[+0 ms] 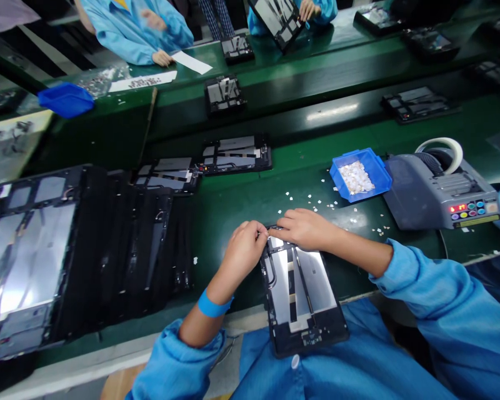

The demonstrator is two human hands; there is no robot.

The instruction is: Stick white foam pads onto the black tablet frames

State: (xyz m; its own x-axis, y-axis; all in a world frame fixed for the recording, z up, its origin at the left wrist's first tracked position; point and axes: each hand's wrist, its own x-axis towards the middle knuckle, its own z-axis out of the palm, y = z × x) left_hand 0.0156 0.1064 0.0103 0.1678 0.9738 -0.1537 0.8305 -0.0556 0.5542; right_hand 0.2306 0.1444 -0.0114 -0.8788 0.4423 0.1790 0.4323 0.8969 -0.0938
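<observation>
Green bench [241, 205] — panel stack [79, 250] left, parts bin [379, 169] right.

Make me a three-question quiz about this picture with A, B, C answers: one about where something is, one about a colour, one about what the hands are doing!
1. Where is the small bin of white bits?
A. Left of the grey tape machine
B. On the person's lap
C. Under the stack of panels

2. What colour is the band on the left wrist?
A. Red
B. Blue
C. Yellow

3. What are both hands doing?
A. Resting flat on the green table, away from everything
B. Pinching at the top edge of the open tablet
C. Holding the tape roll

Answers:
1. A, the blue bin sits just left of the tape machine.
2. B, the wristband is blue.
3. B, the left hand and right hand meet at the top edge of the tablet, fingers curled on it.
</observation>
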